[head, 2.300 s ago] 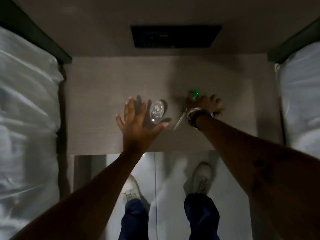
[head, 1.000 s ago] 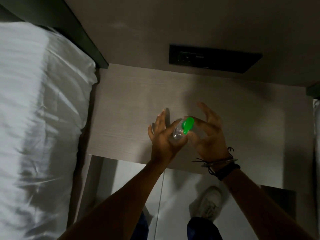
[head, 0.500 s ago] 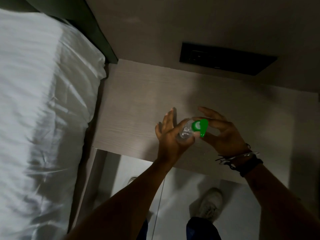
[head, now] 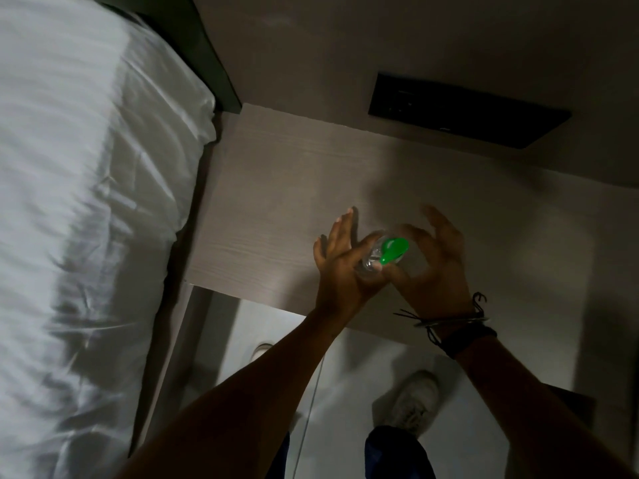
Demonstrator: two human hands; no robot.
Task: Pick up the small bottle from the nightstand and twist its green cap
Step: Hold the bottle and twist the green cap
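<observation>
A small clear bottle with a bright green cap is held above the front part of the pale wood nightstand. My left hand grips the bottle's body between thumb and palm, its fingers stretched upward. My right hand curls around the green cap from the right, its thumb by the cap's lower edge and its fingers blurred and spread above it. Most of the bottle is hidden behind my left thumb.
A bed with white sheets fills the left side, touching the nightstand. A black switch panel sits on the wall behind. My shoes stand on the light floor below the nightstand's front edge. Bracelets ring my right wrist.
My right hand's fingers have lifted and spread around the cap, and the cap has turned. Both hands with the bottle stay in about the same spot over the nightstand.
</observation>
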